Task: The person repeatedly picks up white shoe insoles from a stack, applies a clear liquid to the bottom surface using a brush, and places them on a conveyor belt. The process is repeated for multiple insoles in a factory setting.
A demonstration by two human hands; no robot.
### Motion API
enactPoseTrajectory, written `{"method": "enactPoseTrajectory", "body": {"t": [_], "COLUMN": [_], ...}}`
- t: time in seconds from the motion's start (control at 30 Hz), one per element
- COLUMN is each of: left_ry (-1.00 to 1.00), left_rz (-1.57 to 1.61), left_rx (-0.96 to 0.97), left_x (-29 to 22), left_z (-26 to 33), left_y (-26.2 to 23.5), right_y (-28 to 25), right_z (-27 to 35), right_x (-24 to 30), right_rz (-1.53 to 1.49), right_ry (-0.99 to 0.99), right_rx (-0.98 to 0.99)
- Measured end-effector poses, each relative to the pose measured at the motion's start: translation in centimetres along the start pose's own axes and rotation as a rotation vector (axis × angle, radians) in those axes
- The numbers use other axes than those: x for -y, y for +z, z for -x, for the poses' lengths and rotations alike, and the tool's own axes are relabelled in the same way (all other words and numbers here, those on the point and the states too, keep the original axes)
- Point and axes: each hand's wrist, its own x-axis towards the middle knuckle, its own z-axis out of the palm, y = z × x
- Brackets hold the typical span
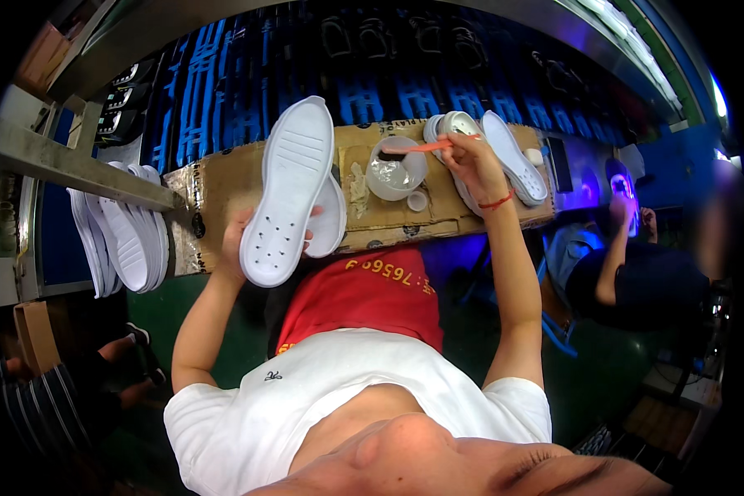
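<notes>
My left hand (236,241) is closed around the heel end of a white shoe sole (288,190), tilted up with its ridged, hole-dotted inner face toward me. Behind it, another white sole (329,217) lies on the cardboard. Between the fingers of my right hand (474,165) is a brush with an orange handle (426,147). Its dark bristle end reaches over the mouth of a round translucent plastic pot (397,175); whether it touches the contents is unclear. Next to the pot sits a small round cap (417,201).
Cardboard (223,186) covers the bench. White soles (128,227) stand stacked at the left beside a metal bar (83,174); more soles (512,157) lie right. Beyond runs a blue-and-black conveyor (364,103) carrying dark shoes. A co-worker (628,273) sits at the right.
</notes>
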Motion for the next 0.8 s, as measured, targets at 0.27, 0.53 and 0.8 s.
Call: {"method": "enactPoseTrajectory", "body": {"t": [0.27, 0.53, 0.8], "left_ry": [-0.305, -0.386, -0.091], "left_rz": [-0.005, 0.046, -0.099], "left_rx": [0.081, 0.107, 0.151], "left_x": [0.8, 1.3, 2.3], "left_z": [0.4, -1.2, -2.4], "left_y": [-1.0, 0.0, 0.9], "right_y": [7.3, 10.6, 3.2], "right_z": [-0.5, -1.9, 0.9], "right_x": [3.4, 5.8, 5.1], "right_rz": [0.724, 1.040, 0.959], "right_ry": [-0.683, -0.798, -0.705], "right_rx": [0.265, 0.790, 0.267]}}
